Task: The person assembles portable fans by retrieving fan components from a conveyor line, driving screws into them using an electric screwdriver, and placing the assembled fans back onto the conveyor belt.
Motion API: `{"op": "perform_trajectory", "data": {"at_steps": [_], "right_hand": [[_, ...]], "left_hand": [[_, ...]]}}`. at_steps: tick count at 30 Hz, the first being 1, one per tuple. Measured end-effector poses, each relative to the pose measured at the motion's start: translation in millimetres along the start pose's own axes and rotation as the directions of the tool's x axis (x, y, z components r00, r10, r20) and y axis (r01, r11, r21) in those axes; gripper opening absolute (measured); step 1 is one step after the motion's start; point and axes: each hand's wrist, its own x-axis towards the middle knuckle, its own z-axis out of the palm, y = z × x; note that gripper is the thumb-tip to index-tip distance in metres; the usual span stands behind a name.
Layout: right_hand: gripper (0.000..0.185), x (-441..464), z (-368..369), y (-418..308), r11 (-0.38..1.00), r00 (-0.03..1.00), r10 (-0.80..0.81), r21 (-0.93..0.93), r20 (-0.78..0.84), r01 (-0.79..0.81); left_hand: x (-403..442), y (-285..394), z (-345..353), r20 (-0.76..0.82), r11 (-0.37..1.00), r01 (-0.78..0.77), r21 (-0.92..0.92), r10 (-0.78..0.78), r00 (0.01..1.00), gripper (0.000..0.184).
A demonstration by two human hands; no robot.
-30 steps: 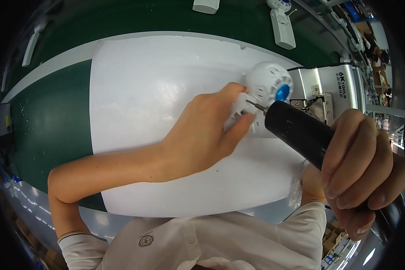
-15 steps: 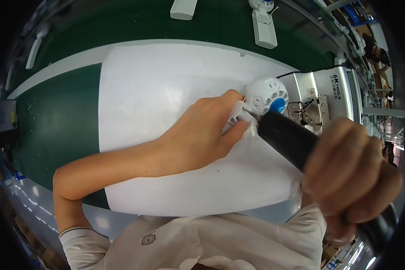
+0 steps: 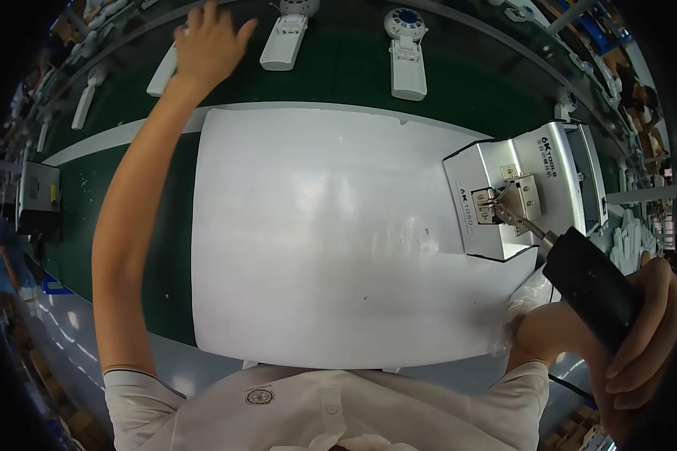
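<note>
My left hand (image 3: 210,46) is stretched out at the far left, fingers spread, over or beside a white device (image 3: 163,71) on the green belt (image 3: 338,75). Whether it touches the device I cannot tell. At the right, my right hand (image 3: 647,338) is wrapped round a black electric screwdriver (image 3: 593,289). The screwdriver's tip points at the metal pick-up part (image 3: 496,207) of a silver 6K TOOLS screw machine (image 3: 557,177). Two more white devices with round heads (image 3: 283,41) (image 3: 408,68) lie on the belt.
A white sheet (image 3: 316,240) covers the middle of the work surface. A grey box (image 3: 39,197) stands at the left edge. Clear plastic (image 3: 530,297) lies near my right forearm. Another person (image 3: 7,255) is at the far left, and more devices (image 3: 89,98) lie beyond.
My left hand has gone from the white device near the sheet's right side to the far left belt, and that device has left the sheet. The screwdriver has moved right, to the screw machine.
</note>
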Motion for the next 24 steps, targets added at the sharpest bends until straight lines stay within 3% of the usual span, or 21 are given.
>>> {"op": "perform_trajectory", "data": {"at_steps": [1,2,3,8,9,10,11,13,16,18,20,21,23,24], "right_hand": [[0.024,1.9,0.0,-0.3,1.0,1.0,0.008,-0.006,-0.002,-0.008],[0.024,3.1,-0.2,-0.3,1.0,1.0,0.019,-0.016,-0.012,-0.019],[0.024,3.7,-0.3,0.4,0.999,0.999,0.038,-0.027,-0.024,-0.038],[0.023,11.7,-2.7,8.2,0.974,0.979,0.176,-0.128,-0.102,-0.188],[0.023,12.8,-4.1,9.1,0.966,0.973,0.196,-0.146,-0.118,-0.212],[0.023,13.8,-6.1,10.3,0.957,0.965,0.223,-0.158,-0.138,-0.244],[0.023,14.8,-7.9,12.5,0.949,0.958,0.242,-0.168,-0.153,-0.266],[0.023,17.3,-9.1,20.4,0.936,0.947,0.278,-0.176,-0.162,-0.305],[0.022,19.0,-8.1,32.1,0.927,0.939,0.313,-0.169,-0.141,-0.334],[0.022,19.0,-6.3,39.2,0.921,0.933,0.335,-0.164,-0.127,-0.353],[0.022,23.0,-5.6,45.0,0.913,0.927,0.357,-0.163,-0.118,-0.373],[0.022,23.8,-14.3,48.0,0.906,0.918,0.375,-0.161,-0.129,-0.392],[0.022,30.8,-13.3,50.8,0.891,0.906,0.405,-0.172,-0.121,-0.421],[0.022,32.2,-11.2,51.8,0.891,0.907,0.412,-0.171,-0.084,-0.421]], "left_hand": [[17.8,22.9,-18.6,0.109,0.995,0.096,-0.032,-0.092,0.99,0.052],[44.0,37.0,-25.1,0.494,0.932,0.319,-0.172,-0.199,0.846,0.054],[59.8,43.8,-26.2,0.81,0.804,0.557,-0.207,-0.178,0.558,0.057],[58.5,41.3,-23.6,0.783,0.617,0.625,-0.479,-0.023,0.622,0.056],[61.0,46.0,-48.6,0.819,0.259,0.792,-0.553,-0.006,0.574,0.054],[54.8,49.3,-80.8,0.854,-0.134,0.85,-0.51,0.039,0.518,0.052],[42.6,42.8,-84.3,0.812,-0.145,0.807,-0.572,0.039,0.582,0.049],[46.2,45.5,-150.1,0.803,-0.314,0.803,-0.507,0.167,0.572,0.04],[14.1,65.2,-201.8,0.7,-0.534,0.809,-0.245,0.479,0.529,0.035],[-4.4,83.3,-236.4,0.674,-0.493,0.87,-0.01,0.64,0.37,0.03],[-21.7,101.4,-249.7,0.564,-0.425,0.905,0.041,0.757,0.33,0.026],[-23.5,116.5,-249.7,0.575,-0.424,0.904,0.055,0.754,0.319,0.026],[-29.9,123.7,-251.6,0.535,-0.285,0.957,-0.056,0.801,0.269,0.025],[-30.9,124.3,-251.8,0.537,-0.294,0.954,-0.051,0.798,0.275,0.025]]}}
